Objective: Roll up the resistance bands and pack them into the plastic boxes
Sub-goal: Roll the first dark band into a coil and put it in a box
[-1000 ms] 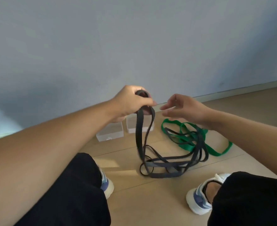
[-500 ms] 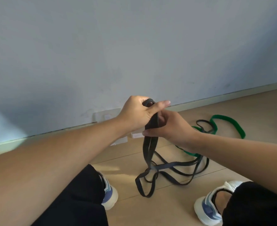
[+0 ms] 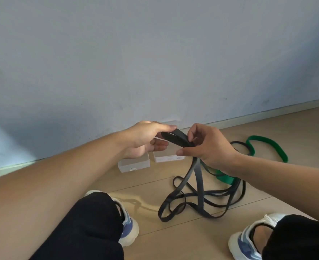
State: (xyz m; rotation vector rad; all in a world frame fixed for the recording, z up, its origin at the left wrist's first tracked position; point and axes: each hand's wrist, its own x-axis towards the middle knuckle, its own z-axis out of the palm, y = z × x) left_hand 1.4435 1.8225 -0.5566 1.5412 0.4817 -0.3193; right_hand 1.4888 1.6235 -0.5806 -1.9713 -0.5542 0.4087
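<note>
Both hands pinch one end of the black band (image 3: 177,139) near the middle of the frame: the left hand (image 3: 145,141) presses it between thumb and fingers, and the right hand (image 3: 207,147) closes around the same folded stretch. Below them the band hangs down into loose loops on the wooden floor (image 3: 295,132). A green band (image 3: 267,145) lies at right, partly behind the right wrist. Two clear plastic boxes (image 3: 134,164) sit by the wall, behind the hands.
</note>
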